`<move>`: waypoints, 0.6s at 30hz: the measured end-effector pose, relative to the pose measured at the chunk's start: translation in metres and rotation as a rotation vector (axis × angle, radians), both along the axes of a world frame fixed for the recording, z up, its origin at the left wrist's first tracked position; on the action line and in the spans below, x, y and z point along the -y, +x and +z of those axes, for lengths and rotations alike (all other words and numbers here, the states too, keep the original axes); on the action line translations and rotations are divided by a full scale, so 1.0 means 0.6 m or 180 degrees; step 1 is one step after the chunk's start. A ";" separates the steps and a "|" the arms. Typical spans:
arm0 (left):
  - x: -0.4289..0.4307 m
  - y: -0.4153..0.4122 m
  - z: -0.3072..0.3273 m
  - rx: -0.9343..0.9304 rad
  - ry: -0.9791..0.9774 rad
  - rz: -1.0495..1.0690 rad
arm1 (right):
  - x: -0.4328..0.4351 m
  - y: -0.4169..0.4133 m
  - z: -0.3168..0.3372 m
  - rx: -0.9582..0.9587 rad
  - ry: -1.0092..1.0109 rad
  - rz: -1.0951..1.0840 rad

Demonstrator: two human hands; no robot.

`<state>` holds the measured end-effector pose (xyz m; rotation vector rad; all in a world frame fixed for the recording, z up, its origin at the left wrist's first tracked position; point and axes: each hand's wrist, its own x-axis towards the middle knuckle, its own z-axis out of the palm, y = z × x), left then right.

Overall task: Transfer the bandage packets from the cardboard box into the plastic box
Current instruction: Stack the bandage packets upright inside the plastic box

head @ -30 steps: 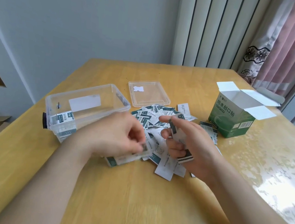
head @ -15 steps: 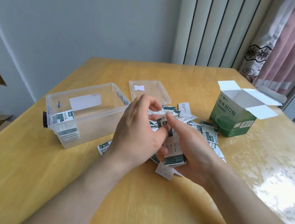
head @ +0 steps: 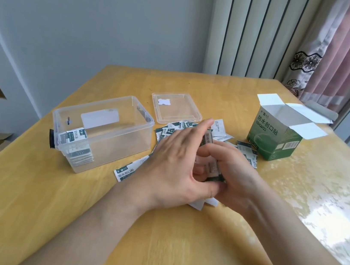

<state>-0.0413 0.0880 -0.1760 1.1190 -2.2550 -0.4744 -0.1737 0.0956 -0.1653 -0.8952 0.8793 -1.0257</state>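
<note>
A small stack of bandage packets (head: 213, 168) stands on edge, gripped by the right hand (head: 238, 178) in curled fingers. The left hand (head: 174, 161) presses straight fingers against its top. Loose packets (head: 168, 130) lie beneath, between the plastic box (head: 105, 109) and the cardboard box (head: 273, 144).

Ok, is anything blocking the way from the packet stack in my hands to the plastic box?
Nothing visible does. The plastic box is open, its lid lies apart; only your left hand is on that side of the stack.
</note>
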 end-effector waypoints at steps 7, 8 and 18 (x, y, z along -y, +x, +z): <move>0.005 0.009 0.012 -0.0413 0.0491 -0.0085 | 0.001 -0.012 0.002 -0.0071 0.0004 0.0175; 0.010 0.015 0.018 -0.0738 0.0705 -0.0158 | 0.001 -0.015 0.006 -0.0043 -0.0019 0.0339; 0.025 0.033 0.021 -0.1468 0.0994 -0.0422 | -0.005 -0.012 0.008 -0.0078 -0.0031 0.0707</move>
